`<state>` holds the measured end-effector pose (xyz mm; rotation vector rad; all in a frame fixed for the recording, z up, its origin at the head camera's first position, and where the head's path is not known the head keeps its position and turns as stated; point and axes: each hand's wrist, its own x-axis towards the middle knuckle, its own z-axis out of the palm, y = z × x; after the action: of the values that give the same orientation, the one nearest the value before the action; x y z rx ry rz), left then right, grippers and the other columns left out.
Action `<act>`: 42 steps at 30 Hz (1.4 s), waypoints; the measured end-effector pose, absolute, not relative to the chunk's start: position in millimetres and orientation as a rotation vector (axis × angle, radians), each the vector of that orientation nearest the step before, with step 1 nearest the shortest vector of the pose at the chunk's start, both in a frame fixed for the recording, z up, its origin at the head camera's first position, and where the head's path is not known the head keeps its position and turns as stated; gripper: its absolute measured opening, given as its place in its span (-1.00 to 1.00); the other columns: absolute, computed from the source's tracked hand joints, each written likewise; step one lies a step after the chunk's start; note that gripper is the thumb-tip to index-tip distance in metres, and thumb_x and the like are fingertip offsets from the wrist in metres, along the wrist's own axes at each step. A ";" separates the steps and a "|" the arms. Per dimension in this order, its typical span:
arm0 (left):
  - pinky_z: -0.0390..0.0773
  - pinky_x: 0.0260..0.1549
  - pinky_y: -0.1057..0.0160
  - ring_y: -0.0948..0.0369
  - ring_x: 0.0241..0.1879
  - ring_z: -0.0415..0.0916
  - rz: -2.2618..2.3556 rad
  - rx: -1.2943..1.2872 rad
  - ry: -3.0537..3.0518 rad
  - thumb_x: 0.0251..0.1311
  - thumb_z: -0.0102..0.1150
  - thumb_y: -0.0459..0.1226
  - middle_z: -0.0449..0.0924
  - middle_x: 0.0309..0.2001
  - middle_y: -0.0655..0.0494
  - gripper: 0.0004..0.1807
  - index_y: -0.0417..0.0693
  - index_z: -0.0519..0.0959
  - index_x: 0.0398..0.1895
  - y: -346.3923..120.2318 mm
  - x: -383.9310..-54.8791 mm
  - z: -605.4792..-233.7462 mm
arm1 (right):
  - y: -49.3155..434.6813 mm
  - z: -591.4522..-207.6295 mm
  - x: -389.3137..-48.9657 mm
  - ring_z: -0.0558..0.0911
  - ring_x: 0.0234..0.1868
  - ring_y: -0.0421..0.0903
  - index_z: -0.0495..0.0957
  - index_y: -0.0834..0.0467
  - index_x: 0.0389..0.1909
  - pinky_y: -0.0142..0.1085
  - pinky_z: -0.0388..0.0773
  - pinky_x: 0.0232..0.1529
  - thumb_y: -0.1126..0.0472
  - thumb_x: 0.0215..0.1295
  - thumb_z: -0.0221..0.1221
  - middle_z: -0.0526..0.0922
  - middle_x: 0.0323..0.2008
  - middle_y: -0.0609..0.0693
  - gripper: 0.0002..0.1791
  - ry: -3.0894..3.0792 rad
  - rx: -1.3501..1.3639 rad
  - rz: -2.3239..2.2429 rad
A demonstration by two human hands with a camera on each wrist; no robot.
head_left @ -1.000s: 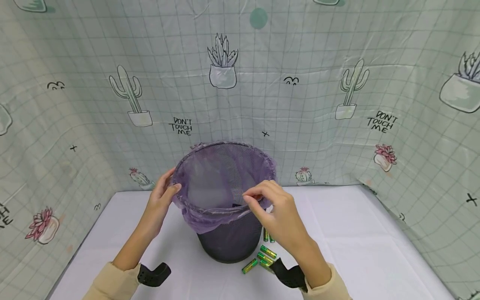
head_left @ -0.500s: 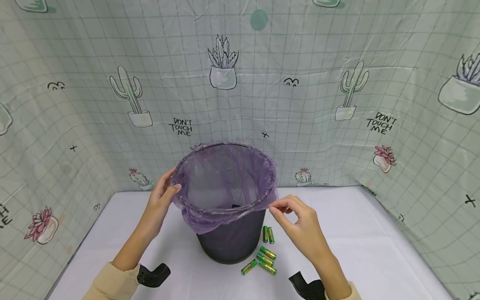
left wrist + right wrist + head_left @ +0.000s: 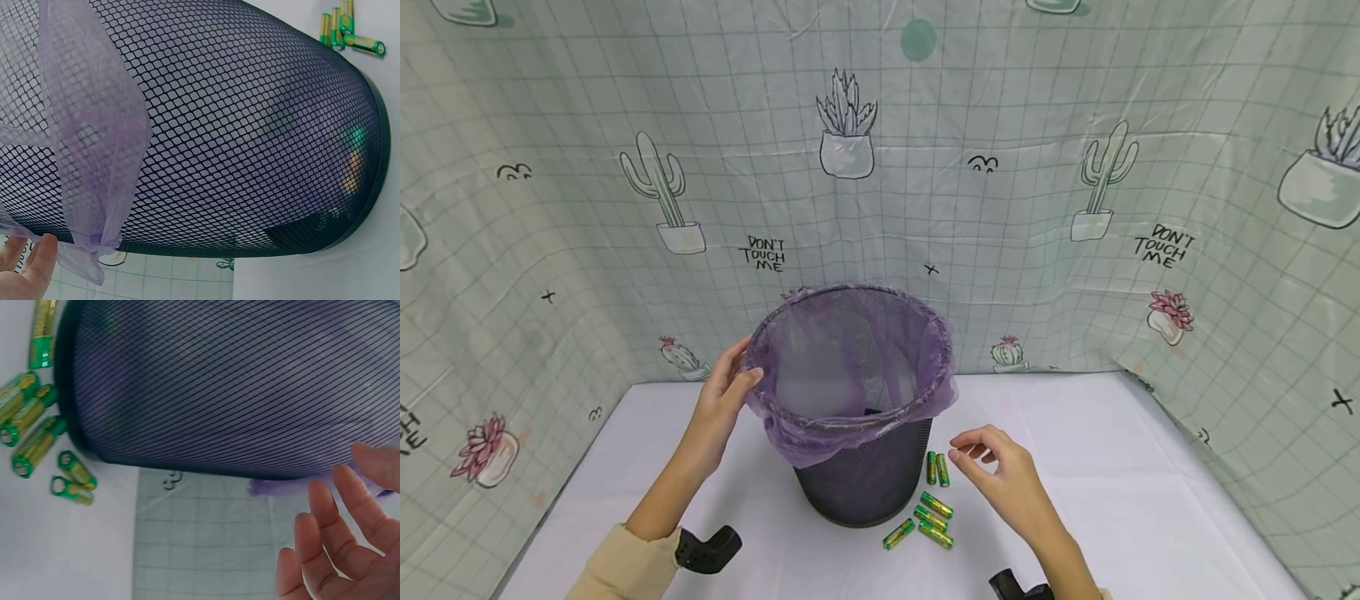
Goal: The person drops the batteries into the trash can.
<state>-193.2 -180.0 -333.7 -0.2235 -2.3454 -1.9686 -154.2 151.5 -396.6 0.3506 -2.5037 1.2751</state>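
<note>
A black mesh wastebasket (image 3: 865,479) stands on the table, lined with a thin purple bin bag (image 3: 808,442) folded over its rim. My left hand (image 3: 718,408) grips the rim on the left side, thumb at the lip and fingers outside. To the right of the basket, my right hand (image 3: 1000,475) is held above the table with loosely bent fingers; the right wrist view shows nothing in its fingers (image 3: 325,503). Several green and gold batteries (image 3: 936,505) lie beside the basket's base, left of that hand. Blurred coloured shapes show through the mesh near the bottom in the left wrist view.
A white cloth covers the table (image 3: 1120,467). Behind and at both sides hangs a pale green grid curtain (image 3: 910,208) printed with cacti. Black straps (image 3: 707,550) sit at the wrists.
My right hand has moved from above the basket's right front rim, out to the right and down beside the batteries. The left hand keeps its place on the rim.
</note>
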 end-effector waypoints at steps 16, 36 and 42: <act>-0.11 0.37 -0.16 -0.01 0.46 -0.25 -1.972 -0.220 -2.341 0.38 -0.21 -0.22 -0.26 0.48 -0.10 -0.36 -0.06 -0.12 0.47 -179.6 -192.4 -333.5 | 160.1 -451.5 -162.3 0.47 -0.35 -0.29 0.63 0.11 -0.24 -0.42 0.45 -0.32 0.18 0.06 0.30 0.58 -0.38 -0.14 -0.79 -2.747 0.109 1.348; -0.10 0.37 -0.17 -0.02 0.46 -0.23 -1.973 -0.228 -2.336 0.38 -0.20 -0.21 -0.24 0.48 -0.10 -0.35 -0.06 -0.13 0.47 -179.5 -192.8 -333.2 | 160.5 -491.9 -166.4 0.48 -0.37 -0.17 0.59 0.26 -0.29 -0.41 0.42 -0.39 0.26 0.04 0.28 0.55 -0.43 -0.03 -0.78 -2.917 0.084 1.489; -0.10 0.37 -0.16 -0.02 0.45 -0.20 -1.977 -0.227 -2.332 0.38 -0.21 -0.21 -0.23 0.48 -0.11 -0.35 -0.06 -0.12 0.47 -179.4 -193.4 -332.7 | 157.3 -498.8 -169.4 0.45 -0.39 -0.17 0.59 0.25 -0.36 -0.42 0.40 -0.41 0.30 0.02 0.27 0.51 -0.46 -0.04 -0.85 -2.927 0.090 1.424</act>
<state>-193.4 -179.4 -332.7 -0.2272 -2.3322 -1.9773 -169.4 157.3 -498.8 0.0896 -2.9269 1.4237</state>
